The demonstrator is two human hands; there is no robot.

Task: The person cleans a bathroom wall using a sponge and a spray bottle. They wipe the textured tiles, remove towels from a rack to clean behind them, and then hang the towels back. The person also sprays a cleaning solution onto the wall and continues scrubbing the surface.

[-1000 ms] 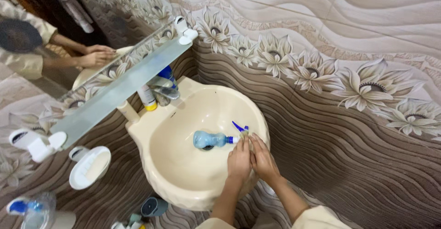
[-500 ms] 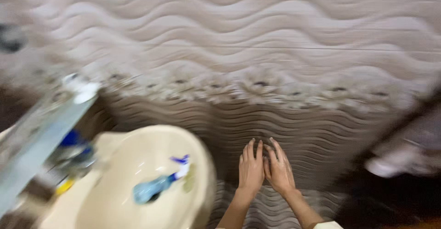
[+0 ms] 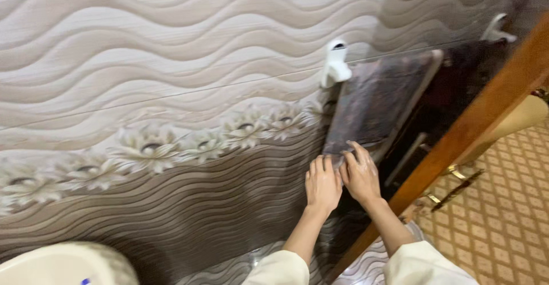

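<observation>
Towel [image 3: 377, 99] hangs dark and flat on the wall, draped over a rail between two white brackets [image 3: 334, 62], just left of a wooden door edge [image 3: 474, 130]. Both hands are at its lower edge. Left hand [image 3: 322, 186] lies palm toward the wall, fingers straight and close together, tips just reaching the towel hem; most of the palm is over the brown wavy tile [image 3: 171, 205], not the cloth. Right hand [image 3: 360, 173] sits beside it, touching it at the thumb side, fingers slightly spread and resting on the towel's bottom corner. Neither hand is clamped on anything; nothing is pinched or bunched. Skin looks a bit shiny, maybe wet, can't tell for sure.

To dry well, judged from here: both hands should go higher onto the cloth, since only fingertips meet it now. Taking a fold between the palms and rubbing fronts, backs and between the fingers would work better than pressing flat. Pull should stay gentle and downward so the towel doesn't slide off the rail; the far bracket [image 3: 496, 29] looks small. Watch the door edge near the right elbow. Sink rim [image 3: 63, 262] shows at lower left, well apart.
</observation>
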